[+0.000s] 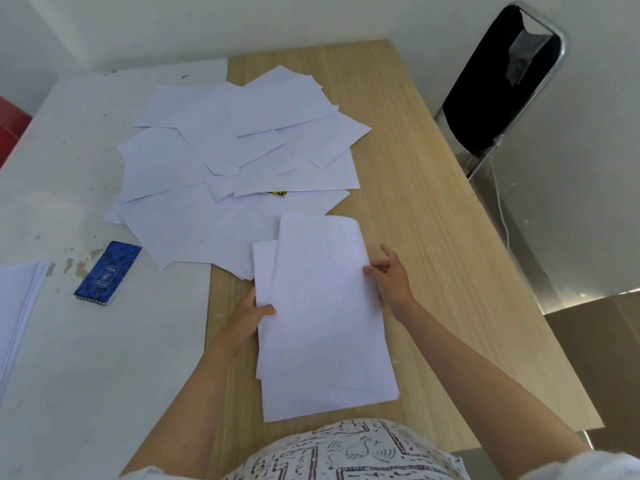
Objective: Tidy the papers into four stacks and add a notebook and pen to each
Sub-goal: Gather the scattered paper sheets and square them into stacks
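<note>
I hold a small sheaf of white sheets [322, 317] above the wooden table [433, 209]. My left hand [251, 315] pinches its left edge, thumb on top. On its right edge rests my right hand [391, 277], fingers partly spread. Beyond lies a loose scatter of white papers [235, 150] across the seam between the two tables. A blue notebook [107, 273] lies on the white table [86, 341] to the left. A squared stack of paper [17, 306] sits at the far left edge. A yellow-green object [277, 194] peeks from under the scatter. I see no pen.
A black chair with a chrome frame [502, 84] stands past the wooden table's right edge. Something red [10, 126] shows at the far left. White walls close the back, and the floor lies to the right.
</note>
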